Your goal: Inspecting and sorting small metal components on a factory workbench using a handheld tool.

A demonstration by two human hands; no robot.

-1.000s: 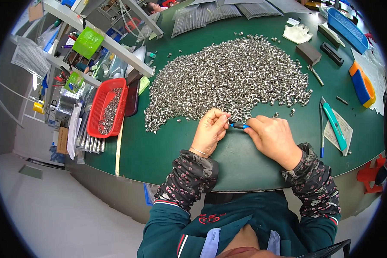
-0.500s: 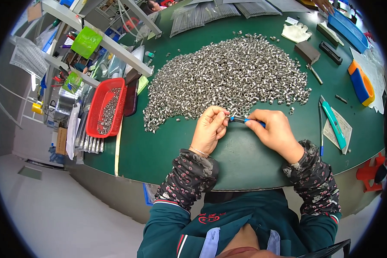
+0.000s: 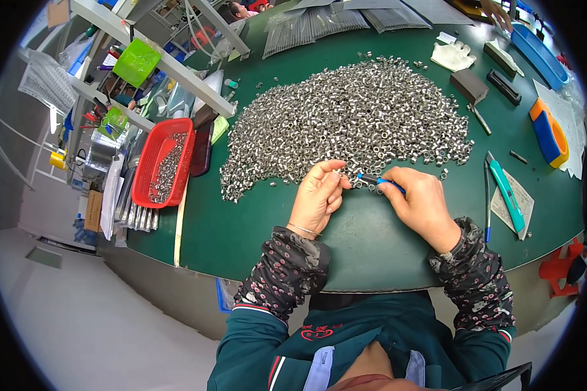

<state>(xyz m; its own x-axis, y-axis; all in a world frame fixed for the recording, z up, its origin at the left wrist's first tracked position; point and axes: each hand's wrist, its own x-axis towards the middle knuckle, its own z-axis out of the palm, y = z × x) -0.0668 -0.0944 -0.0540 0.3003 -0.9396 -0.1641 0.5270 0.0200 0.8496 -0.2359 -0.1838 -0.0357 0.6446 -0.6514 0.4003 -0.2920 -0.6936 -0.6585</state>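
My left hand (image 3: pixel 315 201) pinches a small metal ring (image 3: pixel 344 177) between thumb and fingertips, at the near edge of the pile. In my right hand (image 3: pixel 422 203) is a slim blue-and-black pen-like tool (image 3: pixel 371 179), gripped near its back end and pointing left. Its tip stands a short way from the ring, not touching it. What kind of tool it is I cannot make out. Beyond both hands spreads a large heap of shiny short metal rings (image 3: pixel 346 111) on the green tabletop (image 3: pixel 378 254).
Left of the heap stands a red plastic basket (image 3: pixel 138 186) holding some metal pieces. To the right lie a teal utility knife (image 3: pixel 506 194), a blue-and-orange tape dispenser (image 3: pixel 548 133), a dark block (image 3: pixel 468 86) and a white glove (image 3: pixel 453 56). A blue tray (image 3: pixel 540 55) sits at the far right.
The tool in my right hand has drawn back to the right, leaving a gap between its tip and my left fingers. My left index finger has straightened somewhat.
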